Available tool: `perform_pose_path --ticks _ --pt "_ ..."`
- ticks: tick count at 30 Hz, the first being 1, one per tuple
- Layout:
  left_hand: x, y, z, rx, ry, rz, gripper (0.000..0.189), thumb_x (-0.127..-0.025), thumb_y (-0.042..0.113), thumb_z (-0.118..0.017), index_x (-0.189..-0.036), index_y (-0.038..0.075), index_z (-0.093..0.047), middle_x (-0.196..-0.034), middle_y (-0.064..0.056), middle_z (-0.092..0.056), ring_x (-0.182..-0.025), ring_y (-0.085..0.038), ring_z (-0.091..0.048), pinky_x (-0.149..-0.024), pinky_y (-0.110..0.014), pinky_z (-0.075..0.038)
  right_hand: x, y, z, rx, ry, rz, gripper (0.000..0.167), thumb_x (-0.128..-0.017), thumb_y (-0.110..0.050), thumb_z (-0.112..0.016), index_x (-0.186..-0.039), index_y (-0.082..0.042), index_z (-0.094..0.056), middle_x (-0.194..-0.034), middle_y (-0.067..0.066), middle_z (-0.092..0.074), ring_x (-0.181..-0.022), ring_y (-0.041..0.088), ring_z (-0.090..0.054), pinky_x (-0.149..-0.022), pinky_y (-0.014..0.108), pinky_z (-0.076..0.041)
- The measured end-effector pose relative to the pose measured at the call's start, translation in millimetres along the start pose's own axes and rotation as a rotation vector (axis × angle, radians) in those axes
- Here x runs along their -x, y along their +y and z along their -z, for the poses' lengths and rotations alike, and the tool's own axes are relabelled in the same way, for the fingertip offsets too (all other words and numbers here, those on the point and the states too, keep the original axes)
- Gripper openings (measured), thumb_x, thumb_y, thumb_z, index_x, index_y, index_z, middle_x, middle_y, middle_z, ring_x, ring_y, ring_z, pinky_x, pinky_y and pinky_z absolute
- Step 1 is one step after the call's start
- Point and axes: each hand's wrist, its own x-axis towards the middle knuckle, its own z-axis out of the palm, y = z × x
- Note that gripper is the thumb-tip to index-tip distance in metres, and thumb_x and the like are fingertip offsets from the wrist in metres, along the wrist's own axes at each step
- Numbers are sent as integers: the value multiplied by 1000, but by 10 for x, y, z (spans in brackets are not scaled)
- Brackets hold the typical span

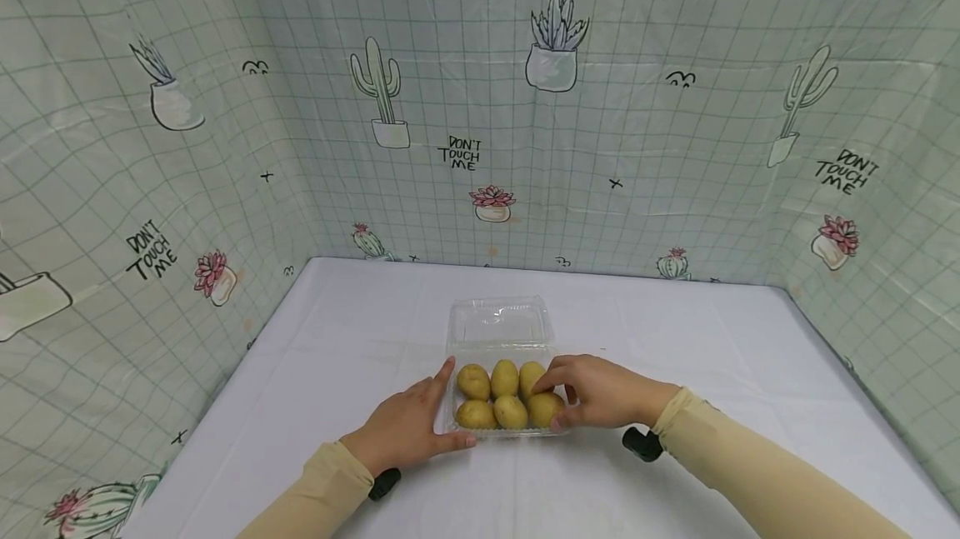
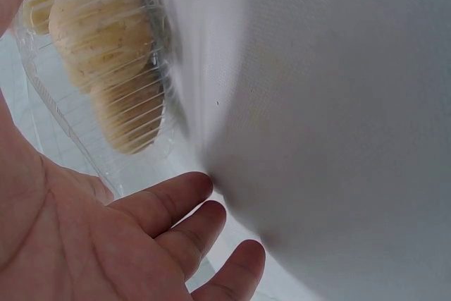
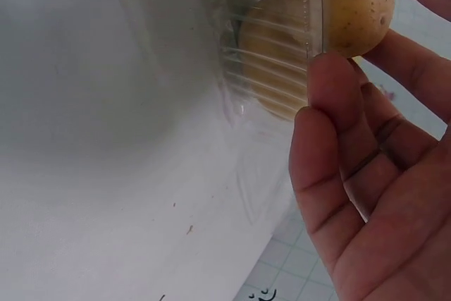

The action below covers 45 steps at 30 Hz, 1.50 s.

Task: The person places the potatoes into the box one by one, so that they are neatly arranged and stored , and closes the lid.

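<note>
Yellow potatoes fill a clear plastic clamshell box (image 1: pixel 510 434) in two rows of three. My right hand (image 1: pixel 603 390) is at the front right corner, its thumb and fingers pinching the front right potato (image 1: pixel 543 411). In the right wrist view that potato (image 3: pixel 356 15) rises past the box's rim between thumb and index finger, while the other fingers curl by the ribbed wall. Along the box's left side lies my left hand (image 1: pixel 403 426), fingers extended, thumb at the front left corner. The left wrist view shows its fingertips (image 2: pixel 243 262) low beside the white cloth.
The box's clear lid (image 1: pixel 500 324) lies folded open behind it. White cloth (image 1: pixel 360 322) covers the table. Grid-patterned curtains (image 1: pixel 450 106) with cactus prints stand at the back and both sides. A dark camera (image 1: pixel 642 444) is strapped under each wrist.
</note>
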Motion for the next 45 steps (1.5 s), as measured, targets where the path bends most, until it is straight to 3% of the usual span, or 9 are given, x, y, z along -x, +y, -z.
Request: perform_pose_path --ticks 10,22,40,45 --pt "-10 -15 -1 -4 4 -1 112 -83 74 -61 -159 5 -17 -142 -26 -50 -131 -38 -49 -102 -52 -43 -15 -20 15 -30 -13 -25 38 -81 -26 -84 -115 -17 -70 -103 -14 -62 -76 14 -61 -68 26 -49" --pt "-25 -37 -20 -7 0 2 114 -82 74 -62 -160 5 -16 -143 -26 -49 -130 -39 -50 -101 -52 -44 -19 33 -1 -110 -23 -46 36 -80 -26 -85 -112 -19 -70 -103 -14 -62 -68 7 -58 -63 26 -50" --pt "3 -10 7 10 1 -5 112 -84 73 -62 -159 5 -16 -145 -24 -48 -131 -39 -49 -101 -53 -44 -49 64 -46 -138 -28 -62 29 -85 -25 -81 -112 -21 -72 -106 -13 -64 -67 6 -56 -63 27 -49" --pt "-3 -22 -2 12 6 -10 111 -84 72 -62 -160 5 -16 -145 -24 -47 -131 -40 -48 -102 -53 -43 -60 69 -66 -93 -32 -62 31 -86 -29 -80 -115 -20 -73 -105 -12 -62 -69 5 -55 -66 27 -49"
